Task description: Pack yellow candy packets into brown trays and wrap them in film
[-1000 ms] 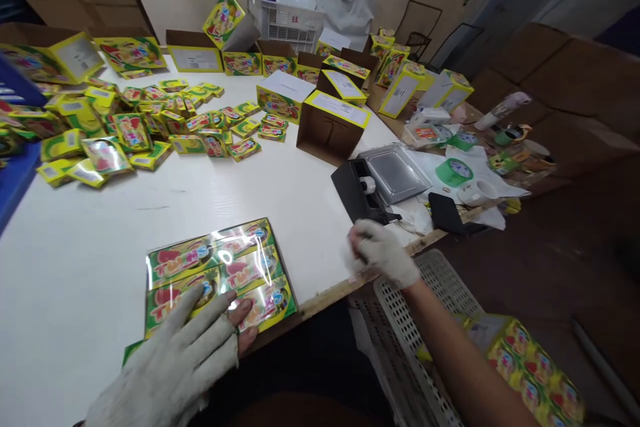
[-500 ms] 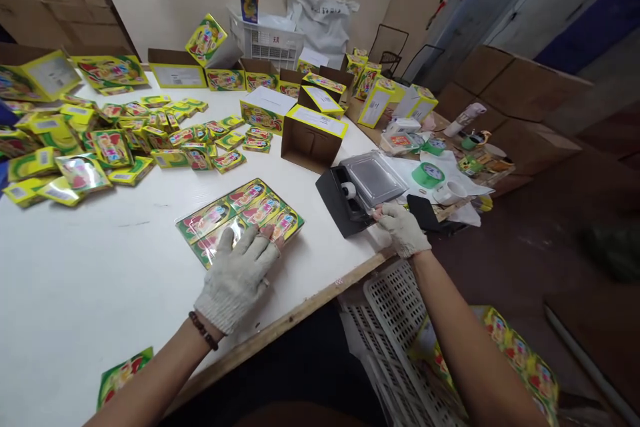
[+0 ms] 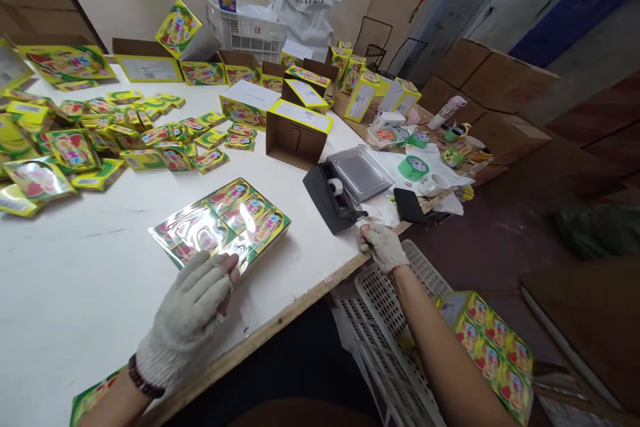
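Note:
A clear-wrapped pack of small yellow-green boxes (image 3: 255, 213) lies on the white table. My left hand (image 3: 193, 303), in a white glove with bare fingertips, rests on the pack's near edge, fingers stretched out together and thumb hidden. To the right stands a black tape dispenser (image 3: 325, 197) with a white-cored roll in it. My right hand (image 3: 384, 247), gloved the same way, is closed in a pinch just off the dispenser's front end. The strip of tape (image 3: 364, 220) at its fingertips is clear and hard to make out.
Loose small boxes (image 3: 75, 150) are heaped at the left, with open display cartons (image 3: 297, 137) behind. A clear plastic tray (image 3: 360, 173), green tape roll (image 3: 413, 167), mug (image 3: 434, 184) and black flat object (image 3: 409, 205) lie right. White crates (image 3: 375, 293) stand below the table edge.
My left hand has slid from the top of the pack to its near edge. My right hand has drawn slightly away from the dispenser toward the table edge. The camera view has shifted right.

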`<action>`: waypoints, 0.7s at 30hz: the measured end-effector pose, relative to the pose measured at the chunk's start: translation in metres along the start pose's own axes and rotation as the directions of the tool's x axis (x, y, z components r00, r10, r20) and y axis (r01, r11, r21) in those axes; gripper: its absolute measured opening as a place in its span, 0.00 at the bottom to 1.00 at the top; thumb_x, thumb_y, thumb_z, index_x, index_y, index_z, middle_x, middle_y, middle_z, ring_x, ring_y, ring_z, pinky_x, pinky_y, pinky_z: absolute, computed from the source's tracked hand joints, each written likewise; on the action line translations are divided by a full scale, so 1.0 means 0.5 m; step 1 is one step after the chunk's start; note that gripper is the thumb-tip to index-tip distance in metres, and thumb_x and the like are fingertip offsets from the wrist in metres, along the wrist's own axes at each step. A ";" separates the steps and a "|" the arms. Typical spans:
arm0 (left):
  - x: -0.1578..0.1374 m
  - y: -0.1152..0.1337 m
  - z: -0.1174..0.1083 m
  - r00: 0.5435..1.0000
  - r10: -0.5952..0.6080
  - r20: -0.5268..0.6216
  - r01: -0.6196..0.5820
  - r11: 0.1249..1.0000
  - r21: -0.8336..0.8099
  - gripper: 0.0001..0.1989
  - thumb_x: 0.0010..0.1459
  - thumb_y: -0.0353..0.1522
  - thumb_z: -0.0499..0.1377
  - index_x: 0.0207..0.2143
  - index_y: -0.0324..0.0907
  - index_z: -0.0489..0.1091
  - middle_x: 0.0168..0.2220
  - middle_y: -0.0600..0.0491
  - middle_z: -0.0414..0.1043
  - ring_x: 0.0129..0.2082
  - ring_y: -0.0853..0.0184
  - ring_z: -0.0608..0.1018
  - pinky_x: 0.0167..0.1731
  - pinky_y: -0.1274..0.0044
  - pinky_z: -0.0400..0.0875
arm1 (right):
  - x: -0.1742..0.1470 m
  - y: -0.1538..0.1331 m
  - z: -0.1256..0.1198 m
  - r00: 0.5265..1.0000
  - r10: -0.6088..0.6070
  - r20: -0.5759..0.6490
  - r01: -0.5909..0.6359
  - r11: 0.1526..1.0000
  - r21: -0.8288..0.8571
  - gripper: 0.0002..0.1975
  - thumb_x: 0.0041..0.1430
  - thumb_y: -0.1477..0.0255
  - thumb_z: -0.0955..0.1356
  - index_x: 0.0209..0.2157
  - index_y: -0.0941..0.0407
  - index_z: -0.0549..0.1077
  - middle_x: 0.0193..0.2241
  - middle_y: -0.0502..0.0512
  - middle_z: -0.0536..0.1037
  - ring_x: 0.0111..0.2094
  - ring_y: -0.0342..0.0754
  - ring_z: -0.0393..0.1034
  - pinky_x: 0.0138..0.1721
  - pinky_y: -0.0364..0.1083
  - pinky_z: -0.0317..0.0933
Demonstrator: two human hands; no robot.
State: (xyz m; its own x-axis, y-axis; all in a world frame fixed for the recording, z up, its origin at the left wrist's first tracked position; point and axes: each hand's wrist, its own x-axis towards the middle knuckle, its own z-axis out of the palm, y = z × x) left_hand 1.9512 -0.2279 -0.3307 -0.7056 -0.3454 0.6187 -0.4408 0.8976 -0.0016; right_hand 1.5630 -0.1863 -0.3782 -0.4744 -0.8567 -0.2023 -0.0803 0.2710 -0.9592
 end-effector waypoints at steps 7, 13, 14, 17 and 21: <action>-0.027 0.005 0.004 0.993 -0.025 -0.113 0.031 0.998 0.051 0.05 0.57 0.23 0.55 0.35 0.39 0.68 0.34 0.44 0.72 0.37 0.58 0.74 0.38 0.65 0.74 | -0.055 -0.016 0.036 0.985 0.063 0.160 -0.053 0.997 -0.064 0.11 0.39 0.63 0.70 0.20 0.56 0.68 0.14 0.45 0.67 0.15 0.39 0.59 0.18 0.40 0.53; -0.035 0.021 0.005 0.984 -0.139 -0.108 0.134 0.990 -0.050 0.09 0.53 0.18 0.55 0.31 0.40 0.65 0.34 0.48 0.72 0.38 0.63 0.74 0.43 0.69 0.73 | -0.179 -0.079 0.232 0.869 -0.062 0.491 0.004 0.993 0.118 0.16 0.49 0.58 0.70 0.24 0.57 0.69 0.19 0.47 0.70 0.19 0.39 0.62 0.22 0.40 0.58; -0.034 0.024 0.003 0.982 -0.148 -0.120 0.142 0.988 -0.051 0.09 0.53 0.18 0.55 0.33 0.40 0.65 0.35 0.48 0.72 0.38 0.63 0.74 0.43 0.69 0.73 | -0.189 -0.092 0.262 0.850 -0.096 0.518 0.035 0.991 0.128 0.16 0.50 0.58 0.69 0.23 0.57 0.70 0.19 0.47 0.70 0.20 0.39 0.63 0.23 0.40 0.58; -0.028 0.032 -0.008 0.977 -0.151 -0.149 0.148 0.989 -0.029 0.14 0.54 0.22 0.55 0.45 0.36 0.65 0.39 0.44 0.71 0.41 0.60 0.73 0.43 0.66 0.72 | -0.197 -0.118 0.323 0.810 -0.133 0.572 0.086 0.990 0.108 0.15 0.52 0.60 0.68 0.21 0.56 0.69 0.19 0.49 0.70 0.22 0.41 0.64 0.24 0.41 0.59; -0.006 0.045 -0.024 0.987 -0.149 0.054 0.145 0.986 0.079 0.19 0.58 0.30 0.55 0.53 0.40 0.65 0.37 0.46 0.68 0.37 0.58 0.71 0.34 0.67 0.69 | -0.188 -0.115 0.347 0.819 -0.103 0.565 0.074 0.994 0.074 0.14 0.51 0.62 0.67 0.20 0.56 0.68 0.18 0.48 0.69 0.21 0.40 0.63 0.23 0.41 0.58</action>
State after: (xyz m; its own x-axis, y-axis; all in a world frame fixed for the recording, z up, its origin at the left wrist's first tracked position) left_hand 1.9501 -0.2032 -0.3232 -0.6609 -0.4900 0.5684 -0.5808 0.8137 0.0262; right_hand 1.7642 -0.1976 -0.3383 0.1153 -0.9772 -0.1781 -0.0504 0.1734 -0.9836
